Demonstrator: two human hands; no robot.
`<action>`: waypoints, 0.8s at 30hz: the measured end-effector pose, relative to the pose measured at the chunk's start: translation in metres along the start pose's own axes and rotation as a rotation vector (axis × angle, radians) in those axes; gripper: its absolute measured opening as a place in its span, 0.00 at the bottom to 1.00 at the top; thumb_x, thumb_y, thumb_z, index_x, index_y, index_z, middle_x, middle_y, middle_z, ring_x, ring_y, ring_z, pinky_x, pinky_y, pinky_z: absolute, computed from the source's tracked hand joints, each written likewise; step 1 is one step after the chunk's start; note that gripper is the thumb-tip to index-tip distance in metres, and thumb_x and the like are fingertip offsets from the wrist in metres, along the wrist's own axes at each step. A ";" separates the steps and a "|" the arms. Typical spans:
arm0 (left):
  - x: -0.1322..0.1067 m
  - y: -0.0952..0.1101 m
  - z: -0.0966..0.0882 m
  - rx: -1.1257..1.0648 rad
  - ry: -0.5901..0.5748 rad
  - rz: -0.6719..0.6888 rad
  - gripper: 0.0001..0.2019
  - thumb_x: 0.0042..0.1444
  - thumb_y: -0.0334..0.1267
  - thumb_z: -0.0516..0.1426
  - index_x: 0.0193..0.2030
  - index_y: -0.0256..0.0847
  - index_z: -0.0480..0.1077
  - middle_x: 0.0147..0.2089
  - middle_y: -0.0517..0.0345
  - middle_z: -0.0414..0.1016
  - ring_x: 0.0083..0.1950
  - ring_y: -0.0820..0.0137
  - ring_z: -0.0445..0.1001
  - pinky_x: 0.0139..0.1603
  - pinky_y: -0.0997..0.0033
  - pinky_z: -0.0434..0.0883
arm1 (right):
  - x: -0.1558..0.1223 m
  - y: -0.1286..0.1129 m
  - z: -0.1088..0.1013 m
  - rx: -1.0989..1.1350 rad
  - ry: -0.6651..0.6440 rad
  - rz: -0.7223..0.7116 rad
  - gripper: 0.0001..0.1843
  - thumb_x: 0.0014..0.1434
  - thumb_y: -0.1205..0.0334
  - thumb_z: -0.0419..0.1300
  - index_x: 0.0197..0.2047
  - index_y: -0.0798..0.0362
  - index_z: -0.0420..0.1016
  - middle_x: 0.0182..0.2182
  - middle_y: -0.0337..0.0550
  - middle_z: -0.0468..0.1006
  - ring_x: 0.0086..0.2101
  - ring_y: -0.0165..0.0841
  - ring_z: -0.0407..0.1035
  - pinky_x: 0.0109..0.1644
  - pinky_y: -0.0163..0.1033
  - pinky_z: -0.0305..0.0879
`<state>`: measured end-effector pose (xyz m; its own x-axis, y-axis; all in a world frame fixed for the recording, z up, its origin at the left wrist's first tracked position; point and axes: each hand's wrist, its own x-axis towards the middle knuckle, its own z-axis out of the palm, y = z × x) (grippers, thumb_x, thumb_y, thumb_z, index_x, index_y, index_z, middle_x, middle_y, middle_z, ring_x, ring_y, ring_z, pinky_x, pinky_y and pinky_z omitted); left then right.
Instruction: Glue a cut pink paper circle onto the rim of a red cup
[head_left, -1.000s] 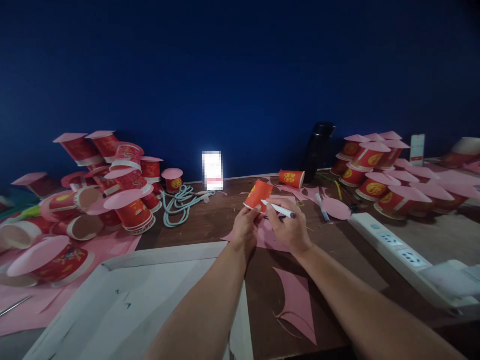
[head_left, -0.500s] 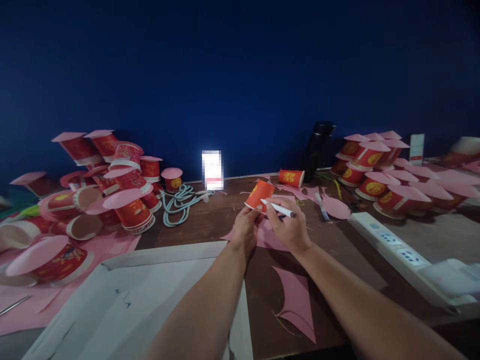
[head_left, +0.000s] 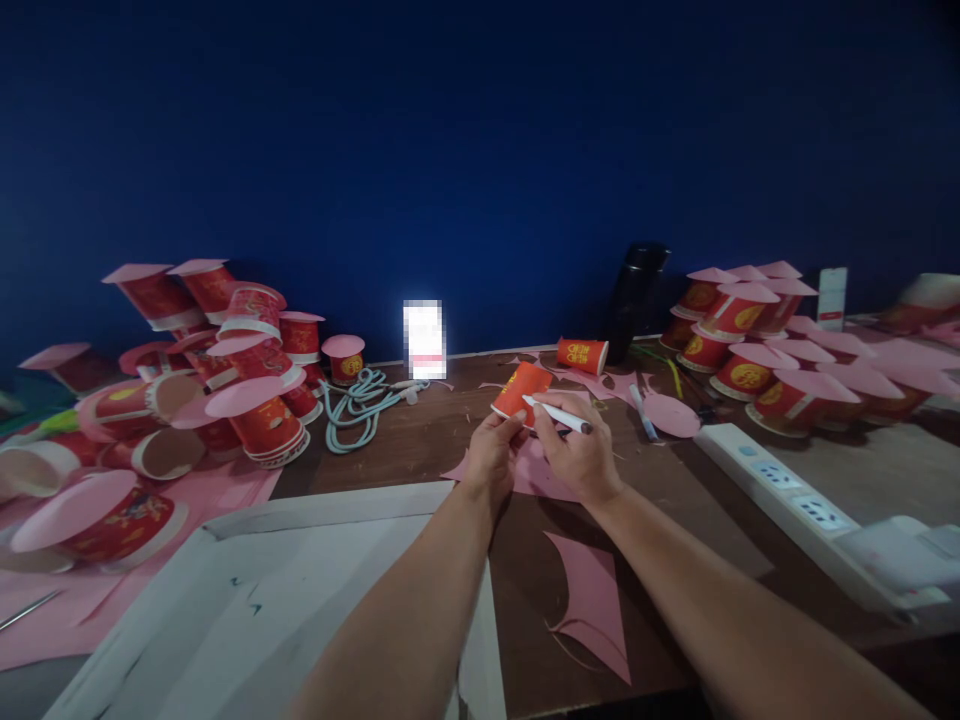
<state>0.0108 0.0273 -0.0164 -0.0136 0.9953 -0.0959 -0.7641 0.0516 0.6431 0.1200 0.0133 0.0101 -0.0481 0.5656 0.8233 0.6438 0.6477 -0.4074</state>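
Note:
In my left hand [head_left: 493, 455] is a red paper cup [head_left: 523, 388] with yellow print, tilted, its white rim toward the lower left. My right hand [head_left: 581, 455] is closed round a white marker pen [head_left: 559, 411], whose tip meets or nearly meets the cup's right side. Pink paper [head_left: 544, 475] lies on the table beneath both hands. Behind them another red paper cup [head_left: 582, 355] rests on its side. To the right of my right hand are a second marker [head_left: 643, 412] and a pink paper disc [head_left: 673, 415].
Red cups with pink discs [head_left: 259, 405] pile up at left, more [head_left: 750, 370] at right. A coiled cable [head_left: 358, 412], black flask [head_left: 639, 300] and lit phone screen [head_left: 424, 340] stand along the back. A power strip [head_left: 795, 500] lies right, a white box lid [head_left: 262, 590] front left.
The cup in my left hand has tipped and shifted very slightly to the right. My right hand stays almost still with the marker pen at the cup.

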 end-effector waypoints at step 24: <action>-0.002 0.004 0.000 -0.055 0.052 -0.045 0.12 0.41 0.28 0.67 0.33 0.36 0.72 0.33 0.59 0.76 0.28 0.81 0.69 0.33 0.79 0.65 | 0.001 -0.002 -0.001 0.023 0.046 0.070 0.08 0.61 0.60 0.56 0.41 0.50 0.74 0.37 0.45 0.80 0.38 0.36 0.74 0.44 0.44 0.71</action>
<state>0.0076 0.0256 -0.0131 -0.0107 0.9865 -0.1637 -0.7990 0.0900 0.5946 0.1197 0.0117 0.0121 0.0321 0.5860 0.8096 0.6269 0.6191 -0.4730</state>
